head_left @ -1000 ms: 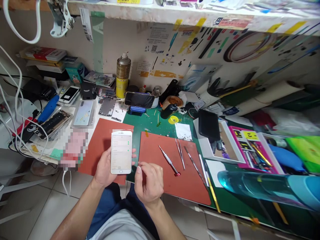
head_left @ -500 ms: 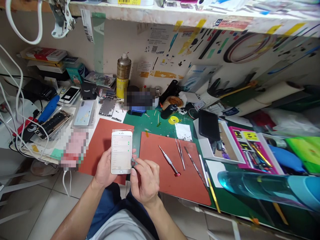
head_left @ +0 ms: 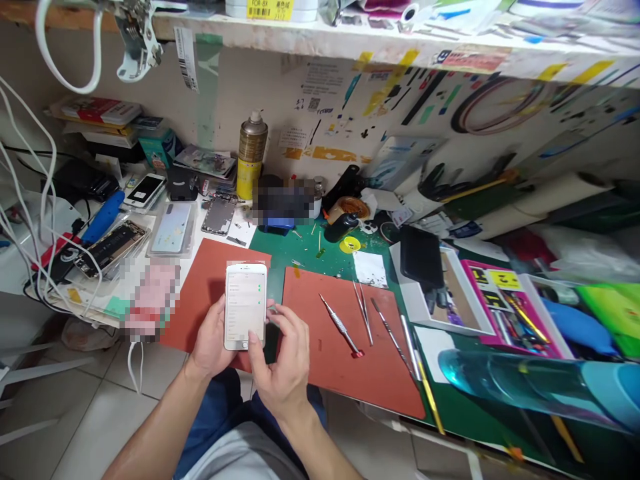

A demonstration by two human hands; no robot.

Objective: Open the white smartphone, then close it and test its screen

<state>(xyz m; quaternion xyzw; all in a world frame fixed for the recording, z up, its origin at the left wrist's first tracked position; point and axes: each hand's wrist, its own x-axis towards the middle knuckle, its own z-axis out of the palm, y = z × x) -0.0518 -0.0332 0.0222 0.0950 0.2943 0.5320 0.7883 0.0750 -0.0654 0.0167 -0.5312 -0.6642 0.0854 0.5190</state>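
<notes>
A white smartphone (head_left: 245, 313) with a lit screen showing a list with green switches is held upright over the bench edge. My left hand (head_left: 213, 337) is closed around its left side and back, fingertips showing past the right edge. My right hand (head_left: 285, 353) is at the phone's lower right, thumb over the bottom of the screen and the other fingers bent and apart beside the edge. Whether the thumb presses the glass I cannot tell. On the right brown mat (head_left: 345, 373) lie a precision screwdriver (head_left: 341, 325), tweezers (head_left: 363, 313) and a thin metal tool (head_left: 390, 333).
Left are an opened phone (head_left: 113, 247), a boxed phone (head_left: 173, 227) and white cables (head_left: 50, 167). A spray can (head_left: 251, 157) stands behind. Right are a white tray (head_left: 467, 323), a pink tool box (head_left: 500, 333) and a blue bottle (head_left: 525, 387). A shelf (head_left: 325, 40) overhangs the bench.
My right thumb has moved up and left onto the lower part of the phone's screen. My left hand keeps its hold. The view has shifted slightly.
</notes>
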